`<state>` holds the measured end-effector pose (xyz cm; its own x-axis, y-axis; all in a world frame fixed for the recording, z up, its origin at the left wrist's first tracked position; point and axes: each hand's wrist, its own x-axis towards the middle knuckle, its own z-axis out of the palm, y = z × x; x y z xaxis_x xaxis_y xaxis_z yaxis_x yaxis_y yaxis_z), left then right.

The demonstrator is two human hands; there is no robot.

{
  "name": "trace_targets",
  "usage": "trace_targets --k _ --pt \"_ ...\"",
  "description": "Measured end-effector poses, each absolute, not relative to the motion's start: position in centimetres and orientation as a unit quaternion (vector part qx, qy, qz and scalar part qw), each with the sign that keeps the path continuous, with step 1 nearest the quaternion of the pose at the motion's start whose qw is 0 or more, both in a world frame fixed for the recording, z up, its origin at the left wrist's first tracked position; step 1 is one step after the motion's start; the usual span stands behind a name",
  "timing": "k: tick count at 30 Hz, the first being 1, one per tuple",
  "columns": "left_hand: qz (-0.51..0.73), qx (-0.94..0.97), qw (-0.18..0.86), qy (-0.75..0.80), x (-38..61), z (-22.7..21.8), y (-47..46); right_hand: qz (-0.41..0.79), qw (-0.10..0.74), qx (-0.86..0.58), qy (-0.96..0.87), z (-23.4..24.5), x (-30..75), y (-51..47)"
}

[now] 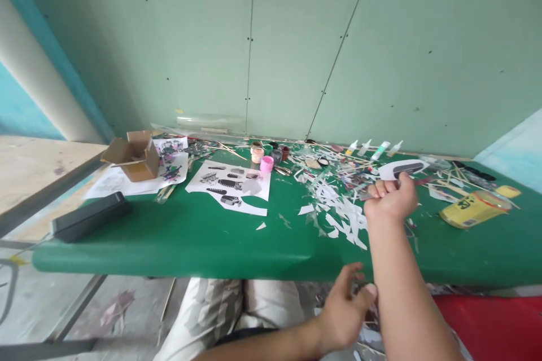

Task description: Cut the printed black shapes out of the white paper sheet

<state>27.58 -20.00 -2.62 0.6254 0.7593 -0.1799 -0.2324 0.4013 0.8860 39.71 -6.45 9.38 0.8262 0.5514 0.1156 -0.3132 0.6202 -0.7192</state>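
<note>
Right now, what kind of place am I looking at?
Probably a craft workspace: the green-covered table holds lots of white paper scraps, a printed sheet with part of its edge cut away, and small jars that look like paint.

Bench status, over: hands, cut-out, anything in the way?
Right hand holding white cut-out. Left hand open, near right forearm. Possibly in the way: paper scraps beside right hand.

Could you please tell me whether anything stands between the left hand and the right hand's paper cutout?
Yes: in this view, the right hand and wrist lie between the left hand and the paper cutout.
</note>
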Motion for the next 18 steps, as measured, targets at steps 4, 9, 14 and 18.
trace_targets --k 4,9,14,18 --pt "0.295 0.405 0.846 0.181 27.9 -2.0 -21.5 0.149 0.892 -0.38 -0.193 9.0 39.9 -7.1" --pt "0.223 0.549 0.754 0.283 27.7 -3.3 -21.7 0.117 0.878 -0.41 -0.218 8.3 40.7 -7.8" --pt "0.152 0.603 0.722 0.302 27.4 -5.3 -21.9 0.123 0.828 -0.476 -0.27 6.4 41.0 -8.2" --pt "0.171 0.746 0.602 0.229 26.6 -5.2 -21.6 0.205 0.727 -0.557 -0.346 4.8 40.7 -9.2"
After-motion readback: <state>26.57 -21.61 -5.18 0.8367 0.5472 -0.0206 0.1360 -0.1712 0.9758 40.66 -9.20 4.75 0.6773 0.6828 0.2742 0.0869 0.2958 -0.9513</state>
